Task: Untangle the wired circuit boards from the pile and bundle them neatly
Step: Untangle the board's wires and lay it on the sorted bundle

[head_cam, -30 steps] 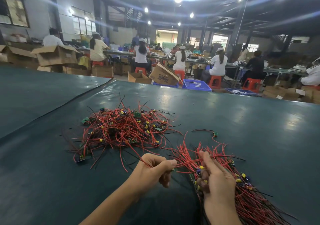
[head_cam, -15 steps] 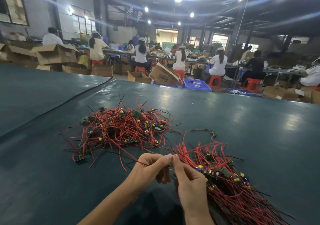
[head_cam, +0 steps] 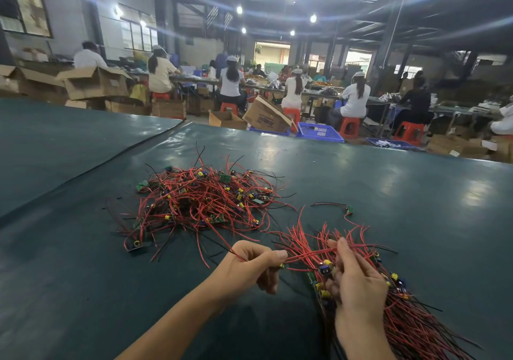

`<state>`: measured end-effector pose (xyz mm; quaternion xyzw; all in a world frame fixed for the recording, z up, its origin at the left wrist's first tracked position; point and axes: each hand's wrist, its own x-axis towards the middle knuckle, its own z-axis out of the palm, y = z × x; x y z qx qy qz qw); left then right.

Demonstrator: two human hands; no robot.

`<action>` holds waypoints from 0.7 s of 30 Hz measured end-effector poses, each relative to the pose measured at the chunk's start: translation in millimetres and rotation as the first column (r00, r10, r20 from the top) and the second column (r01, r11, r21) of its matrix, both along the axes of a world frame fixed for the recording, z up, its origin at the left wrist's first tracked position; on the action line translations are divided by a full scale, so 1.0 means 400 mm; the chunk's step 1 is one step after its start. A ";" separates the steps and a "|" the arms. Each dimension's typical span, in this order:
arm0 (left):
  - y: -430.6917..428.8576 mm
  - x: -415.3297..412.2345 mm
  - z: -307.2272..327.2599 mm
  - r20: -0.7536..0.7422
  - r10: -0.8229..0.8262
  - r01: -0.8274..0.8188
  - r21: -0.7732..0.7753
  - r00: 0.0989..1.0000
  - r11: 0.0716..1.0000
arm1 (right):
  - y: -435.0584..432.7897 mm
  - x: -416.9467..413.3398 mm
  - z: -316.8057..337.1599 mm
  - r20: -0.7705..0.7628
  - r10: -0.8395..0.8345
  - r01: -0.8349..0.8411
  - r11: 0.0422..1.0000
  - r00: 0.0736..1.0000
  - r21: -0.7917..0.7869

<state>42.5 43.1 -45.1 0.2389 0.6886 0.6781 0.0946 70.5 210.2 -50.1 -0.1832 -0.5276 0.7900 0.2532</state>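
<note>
A tangled pile of wired circuit boards [head_cam: 205, 201], red and black wires with small green boards and yellow parts, lies on the dark green table [head_cam: 388, 193] ahead of me. To its right a straighter bundle of the same boards [head_cam: 410, 323] runs toward the lower right. My left hand [head_cam: 249, 265] pinches a red wire with a small board between thumb and fingers, just left of the bundle. My right hand [head_cam: 358, 276] grips the bundle's top end, fingers curled among the wires. One loose wired board [head_cam: 348, 209] lies apart, farther back.
The table's far edge [head_cam: 361, 144] runs across the view. Beyond it stand cardboard boxes [head_cam: 266, 115], blue crates [head_cam: 319, 132] and people seated on red stools at long benches. A seam in the table cover [head_cam: 111, 159] runs at left.
My right hand moved from beside my left hand back to the right and took hold of the bundle's top. My left hand still pinches its wire.
</note>
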 end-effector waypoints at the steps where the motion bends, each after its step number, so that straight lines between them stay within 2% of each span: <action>1: 0.000 0.001 -0.001 0.015 0.000 0.000 0.009 1.000 1.000 | -0.003 0.001 -0.001 -0.002 0.012 -0.012 1.000 1.000 0.009; 3: 0.001 0.000 -0.005 0.042 -0.008 0.007 0.032 0.999 0.999 | -0.026 0.005 -0.005 0.012 0.085 -0.085 0.995 0.996 0.056; 5: 0.002 0.003 -0.006 0.063 -0.041 0.038 0.057 0.997 0.998 | -0.061 0.014 -0.011 0.032 0.206 -0.208 0.960 0.978 0.188; 8: 0.006 0.006 -0.007 0.072 -0.082 0.076 0.085 0.994 0.993 | -0.109 0.032 -0.019 0.041 0.434 -0.416 0.825 0.900 0.382; 10: 0.007 0.006 -0.006 0.074 -0.058 0.052 0.080 0.996 0.995 | -0.116 0.039 -0.017 0.076 0.469 -0.449 0.769 0.880 0.456; 12: 0.002 -0.001 -0.009 0.043 -0.012 0.011 0.024 0.999 1.000 | -0.112 0.036 -0.015 0.099 0.440 -0.433 0.774 0.893 0.462; 13: -0.003 -0.005 -0.010 0.003 0.018 -0.018 -0.038 1.000 0.999 | -0.106 0.033 -0.015 0.127 0.385 -0.402 0.820 0.914 0.408; 15: -0.019 -0.015 -0.013 -0.090 0.117 -0.128 -0.123 0.989 0.984 | -0.090 0.024 -0.012 0.185 0.262 -0.294 0.940 0.947 0.173; 17: -0.040 -0.032 -0.021 -0.198 0.311 -0.338 -0.121 0.929 0.933 | -0.070 0.016 -0.004 0.189 0.214 -0.202 0.976 0.958 -0.078; 18: -0.053 -0.045 -0.030 -0.292 0.413 -0.464 -0.131 0.863 0.876 | -0.060 0.012 0.001 0.160 0.215 -0.181 0.962 0.963 -0.205; 19: -0.069 -0.057 -0.038 -0.435 0.491 -0.598 -0.151 0.755 0.787 | -0.050 0.010 0.007 0.126 0.228 -0.176 0.927 0.965 -0.330; 20: -0.086 -0.069 -0.046 -0.598 0.512 -0.721 -0.168 0.616 0.672 | -0.044 0.011 0.012 0.098 0.245 -0.181 0.883 0.964 -0.434; 21: -0.102 -0.081 -0.054 -0.707 0.477 -0.795 -0.199 0.521 0.573 | -0.040 0.012 0.015 0.078 0.259 -0.186 0.844 0.963 -0.502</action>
